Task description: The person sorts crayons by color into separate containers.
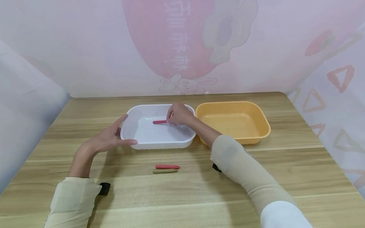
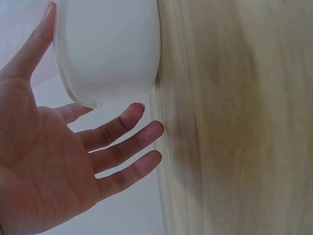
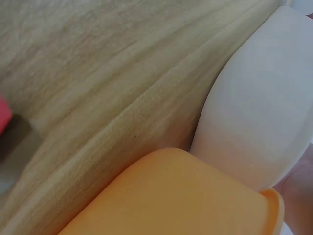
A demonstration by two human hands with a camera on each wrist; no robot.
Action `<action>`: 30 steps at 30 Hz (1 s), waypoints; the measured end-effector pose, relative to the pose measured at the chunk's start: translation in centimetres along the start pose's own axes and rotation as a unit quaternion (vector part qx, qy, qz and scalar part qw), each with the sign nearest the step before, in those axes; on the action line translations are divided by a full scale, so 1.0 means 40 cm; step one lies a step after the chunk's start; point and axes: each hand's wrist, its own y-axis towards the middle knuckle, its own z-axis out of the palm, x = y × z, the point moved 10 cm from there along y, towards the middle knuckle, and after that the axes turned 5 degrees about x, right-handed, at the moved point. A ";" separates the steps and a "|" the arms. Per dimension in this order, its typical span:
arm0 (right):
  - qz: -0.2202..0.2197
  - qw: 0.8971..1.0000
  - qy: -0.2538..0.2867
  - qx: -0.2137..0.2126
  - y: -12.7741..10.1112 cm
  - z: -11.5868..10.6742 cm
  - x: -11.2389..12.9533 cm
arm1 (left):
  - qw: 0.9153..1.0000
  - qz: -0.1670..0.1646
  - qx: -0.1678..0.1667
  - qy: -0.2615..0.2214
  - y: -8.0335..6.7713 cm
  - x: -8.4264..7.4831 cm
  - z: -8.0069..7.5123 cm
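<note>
The left hand (image 1: 106, 139), fingers straight, braces the near left corner of the white rectangular plastic tub (image 1: 134, 111) on the wooden tabletop (image 1: 285, 164), apparently to steady it while the right hand (image 1: 178, 114) pinches a slim red crayon-like stick (image 1: 159, 122) low inside it.

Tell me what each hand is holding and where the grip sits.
The right hand pinches a red stick at its right end, over the white tray. The left hand holds nothing; its open fingers touch that tray's rim.

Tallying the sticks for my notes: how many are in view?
3: a red stick pinched by the right hand in the white plastic tray; a red one and an olive one on the table.
</note>
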 end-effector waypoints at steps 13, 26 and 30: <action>0.024 1.000 -0.010 0.011 0.009 0.011 -0.018 | 1.000 0.001 0.002 -0.004 0.003 -0.001 0.003; 0.013 0.998 -0.055 0.000 -0.011 -0.008 -0.008 | 1.000 0.003 0.006 -0.011 0.002 -0.005 0.005; 0.005 0.999 -0.051 -0.002 -0.035 -0.025 0.007 | 1.000 0.003 0.009 -0.011 0.003 -0.005 0.007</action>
